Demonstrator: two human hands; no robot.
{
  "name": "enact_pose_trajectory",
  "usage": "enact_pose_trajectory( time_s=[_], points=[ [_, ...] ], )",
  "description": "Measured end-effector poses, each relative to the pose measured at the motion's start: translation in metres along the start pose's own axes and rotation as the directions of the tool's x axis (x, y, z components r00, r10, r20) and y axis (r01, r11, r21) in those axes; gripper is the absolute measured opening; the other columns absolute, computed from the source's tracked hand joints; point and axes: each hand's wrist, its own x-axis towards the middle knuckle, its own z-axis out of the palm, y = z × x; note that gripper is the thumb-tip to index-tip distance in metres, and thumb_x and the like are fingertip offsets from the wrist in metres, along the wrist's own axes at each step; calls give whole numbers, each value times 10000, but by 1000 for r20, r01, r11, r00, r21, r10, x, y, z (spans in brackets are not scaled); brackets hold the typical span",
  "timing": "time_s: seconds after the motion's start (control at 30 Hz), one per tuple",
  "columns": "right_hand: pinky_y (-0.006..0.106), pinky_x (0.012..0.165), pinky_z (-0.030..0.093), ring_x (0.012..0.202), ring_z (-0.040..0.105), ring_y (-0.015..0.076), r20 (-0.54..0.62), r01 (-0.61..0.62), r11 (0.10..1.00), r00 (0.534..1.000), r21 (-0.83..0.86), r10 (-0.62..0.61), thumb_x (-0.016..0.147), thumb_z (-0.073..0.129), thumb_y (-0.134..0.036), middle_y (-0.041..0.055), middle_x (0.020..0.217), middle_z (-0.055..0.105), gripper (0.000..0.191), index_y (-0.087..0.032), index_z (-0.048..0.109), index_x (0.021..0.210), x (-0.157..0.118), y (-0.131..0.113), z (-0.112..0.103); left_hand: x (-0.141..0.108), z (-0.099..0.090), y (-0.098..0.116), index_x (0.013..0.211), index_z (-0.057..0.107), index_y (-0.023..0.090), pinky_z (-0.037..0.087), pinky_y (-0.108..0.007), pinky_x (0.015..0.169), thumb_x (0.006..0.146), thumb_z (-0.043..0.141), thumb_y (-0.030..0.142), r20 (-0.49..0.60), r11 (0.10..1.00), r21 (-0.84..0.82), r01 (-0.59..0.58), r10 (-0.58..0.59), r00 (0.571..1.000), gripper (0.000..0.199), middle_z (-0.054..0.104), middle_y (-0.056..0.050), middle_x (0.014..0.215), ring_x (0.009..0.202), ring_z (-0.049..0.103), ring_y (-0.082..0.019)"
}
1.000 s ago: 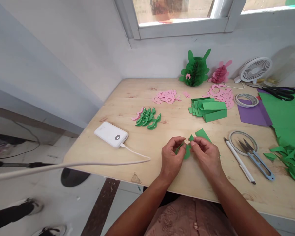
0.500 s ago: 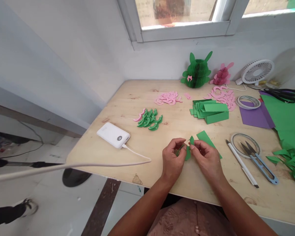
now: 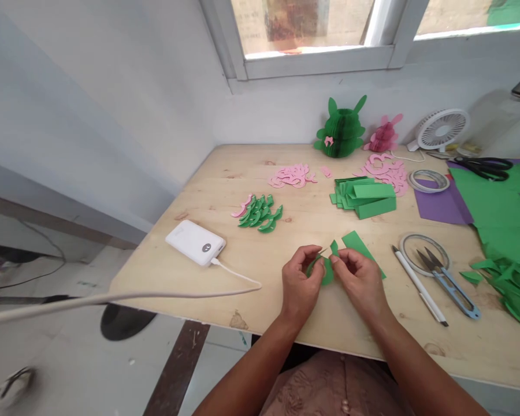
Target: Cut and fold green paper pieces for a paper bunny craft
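Note:
Near the table's front edge, a curved green paper cutout [image 3: 328,274] is held between my two hands. My left hand [image 3: 301,284] pinches its left end between thumb and fingers. The right end is pinched by my right hand [image 3: 360,282], and a green tip pokes up above the thumb. A small pale strip shows at the cutout's upper edge; I cannot make out what it is. Just beyond my right hand lies a green paper strip [image 3: 360,249], partly covered by it. Finished-looking green curved cutouts [image 3: 260,214] lie in a pile to the upper left.
Left stands a white power bank [image 3: 195,241] with its cable. On the right are a pen [image 3: 419,286], a tape roll [image 3: 404,254], thread snips [image 3: 453,289] and green scraps [image 3: 509,283]. Folded green paper [image 3: 364,196], pink cutouts [image 3: 292,175] and a green paper figure [image 3: 340,132] are farther back.
The view has shifted slightly. Both hands keep their pinch on the green paper cutout, and more of its curved left part shows beside my left fingers.

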Motion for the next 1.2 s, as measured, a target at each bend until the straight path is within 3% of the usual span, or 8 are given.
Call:
enact_pose_trajectory(
  time_s=[0.23, 0.4, 0.53, 0.67, 0.73, 0.87, 1.07, 1.2],
  points=[
    [266, 574, 479, 640, 601, 160, -125, 53, 995, 990, -86, -63, 826, 535, -373, 53, 780, 693, 262, -176, 672, 931, -6, -11, -12, 3, -9, -9, 963, 639, 197, 507, -305, 758, 779, 569, 217, -60, 960, 267, -87, 107, 992, 198, 686, -33, 871, 831, 644, -180],
    [269, 605, 475, 666, 582, 153, -233, 160, 931, 941, -328, -244, 865, 520, -346, 53, 871, 691, 218, -205, 663, 946, -23, -7, -62, 6, -12, -11, 954, 638, 219, 457, -367, 773, 773, 560, 172, -30, 825, 540, -168, 218, 975, 203, 680, -32, 820, 791, 627, -211],
    [296, 635, 464, 662, 574, 171, -328, 109, 747, 850, -655, -412, 870, 510, -342, 61, 825, 676, 226, -190, 651, 960, -33, 20, -115, 7, -10, -8, 975, 630, 215, 401, -401, 789, 759, 563, 129, 38, 696, 685, -217, 264, 964, 242, 677, -38, 786, 839, 611, -257],
    [375, 756, 468, 849, 603, 264, -253, 19, 511, 853, -859, -457, 873, 460, -402, 116, 921, 676, 328, -160, 643, 997, -37, 52, -149, 4, -8, -7, 1027, 606, 209, 380, -407, 801, 764, 616, 183, 87, 649, 718, -249, 272, 958, 264, 679, -60, 864, 899, 590, -280],
    [397, 791, 464, 922, 593, 294, -214, 8, 446, 870, -895, -444, 869, 451, -435, 139, 994, 670, 383, -144, 632, 1039, -40, 62, -155, 2, -8, -6, 1037, 597, 214, 376, -407, 808, 748, 652, 211, 106, 638, 723, -265, 276, 955, 294, 677, -68, 926, 928, 579, -287],
    [389, 770, 462, 923, 588, 301, -203, -30, 418, 904, -908, -376, 840, 506, -457, 129, 1010, 663, 422, -151, 603, 1113, -41, 69, -156, -4, -8, 0, 1063, 578, 218, 380, -402, 823, 745, 663, 208, 131, 614, 730, -299, 304, 944, 329, 659, -79, 1035, 984, 557, -292],
    [384, 756, 458, 874, 595, 284, -191, -14, 437, 912, -900, -364, 871, 455, -418, 125, 944, 647, 372, -155, 611, 1082, -37, 72, -155, -18, -4, 14, 1049, 575, 204, 385, -384, 877, 800, 563, 122, 173, 577, 727, -373, 371, 912, 262, 643, -68, 1025, 1023, 544, -252],
    [381, 744, 461, 890, 597, 282, -241, -46, 501, 912, -864, -331, 867, 442, -432, 129, 972, 629, 385, -161, 620, 1076, -36, 76, -159, -25, 6, 19, 1027, 581, 199, 376, -398, 907, 827, 537, 112, 227, 593, 673, -442, 404, 886, 223, 645, -65, 1039, 1057, 529, -245]
  ],
)
